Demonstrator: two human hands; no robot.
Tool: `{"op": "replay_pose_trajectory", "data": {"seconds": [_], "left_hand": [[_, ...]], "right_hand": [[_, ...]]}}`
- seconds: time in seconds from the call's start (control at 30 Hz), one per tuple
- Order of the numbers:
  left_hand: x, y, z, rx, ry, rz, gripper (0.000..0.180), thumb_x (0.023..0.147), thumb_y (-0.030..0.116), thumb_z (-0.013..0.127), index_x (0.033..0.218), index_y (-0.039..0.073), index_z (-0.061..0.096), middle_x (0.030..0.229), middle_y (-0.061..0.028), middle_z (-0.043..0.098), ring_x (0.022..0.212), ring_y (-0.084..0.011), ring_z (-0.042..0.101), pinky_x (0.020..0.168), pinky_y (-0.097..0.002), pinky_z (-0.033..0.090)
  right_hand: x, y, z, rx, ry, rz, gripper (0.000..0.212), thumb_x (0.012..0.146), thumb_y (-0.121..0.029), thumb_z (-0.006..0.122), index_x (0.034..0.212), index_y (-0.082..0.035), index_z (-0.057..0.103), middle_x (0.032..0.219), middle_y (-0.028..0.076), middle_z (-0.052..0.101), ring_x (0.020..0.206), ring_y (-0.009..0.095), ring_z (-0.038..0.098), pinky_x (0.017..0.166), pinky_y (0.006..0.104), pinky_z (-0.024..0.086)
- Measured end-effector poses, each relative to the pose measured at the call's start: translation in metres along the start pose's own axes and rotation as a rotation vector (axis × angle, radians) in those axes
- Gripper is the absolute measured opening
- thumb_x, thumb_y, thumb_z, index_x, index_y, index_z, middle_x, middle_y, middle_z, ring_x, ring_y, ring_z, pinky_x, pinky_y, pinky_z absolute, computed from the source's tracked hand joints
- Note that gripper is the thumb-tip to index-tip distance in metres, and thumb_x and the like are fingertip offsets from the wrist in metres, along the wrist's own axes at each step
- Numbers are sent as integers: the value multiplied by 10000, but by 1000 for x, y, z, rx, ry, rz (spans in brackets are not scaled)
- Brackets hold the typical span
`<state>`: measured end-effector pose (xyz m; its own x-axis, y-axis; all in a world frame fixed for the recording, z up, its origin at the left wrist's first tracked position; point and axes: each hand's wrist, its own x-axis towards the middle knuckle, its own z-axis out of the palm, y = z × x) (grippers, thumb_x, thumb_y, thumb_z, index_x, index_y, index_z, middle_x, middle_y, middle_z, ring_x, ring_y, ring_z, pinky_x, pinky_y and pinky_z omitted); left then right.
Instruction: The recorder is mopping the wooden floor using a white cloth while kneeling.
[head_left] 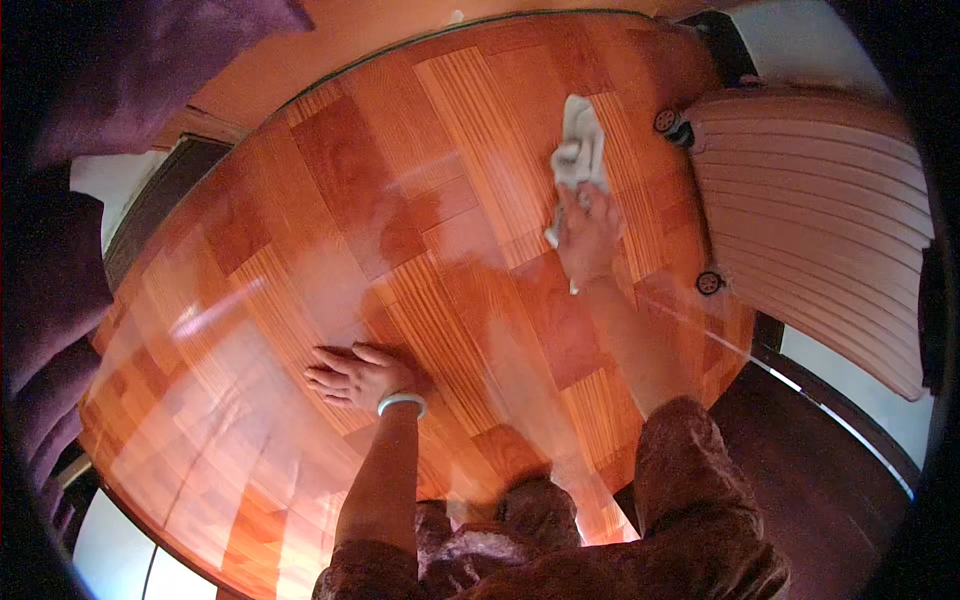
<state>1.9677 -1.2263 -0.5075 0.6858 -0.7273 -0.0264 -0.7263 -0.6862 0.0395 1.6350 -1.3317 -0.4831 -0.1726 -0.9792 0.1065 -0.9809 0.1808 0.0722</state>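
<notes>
Left hand: palm down on the wood-patterned floor, fingers slightly spread and pointing left, thumb on the far side
Left forearm: slanting up from the lower edge, pale bracelet around the wrist
Right hand: reached well forward of the left, over the cloth's near part, fingers bent; blur hides whether they pinch or only press
Off-white cloth: crumpled lengthwise on the floor, extending ahead of the right hand
Pink ribbed suitcase: right of the cloth, wheels facing it
</notes>
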Motion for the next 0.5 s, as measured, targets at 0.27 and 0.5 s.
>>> {"op": "replay_pose_trajectory", "data": {"seconds": [0.27, 0.5], "left_hand": [[-5, 3, 5, -22, -19, -24, 708, 992, 504, 340, 1571, 110, 234, 1593, -297, 182, 1485, -439, 168, 1194, -571, 139], [0, -6, 5, 7, 12, 11, 692, 1000, 484, 330, 1570, 103, 236, 1597, -294, 178, 1482, -441, 175, 1199, -557, 138]], "right_hand": [[73, -3, 7, 80, 69, 13, 479, 840, -253, 647, 1316, -246, 605, 1320, 50, 519, 1197, 328, 476, 934, 529, 391], [17, -2, -3, 109, 66, -81, 443, 824, -231, 660, 1266, -260, 641, 1316, 54, 532, 1194, 319, 484, 957, 523, 393]]}}
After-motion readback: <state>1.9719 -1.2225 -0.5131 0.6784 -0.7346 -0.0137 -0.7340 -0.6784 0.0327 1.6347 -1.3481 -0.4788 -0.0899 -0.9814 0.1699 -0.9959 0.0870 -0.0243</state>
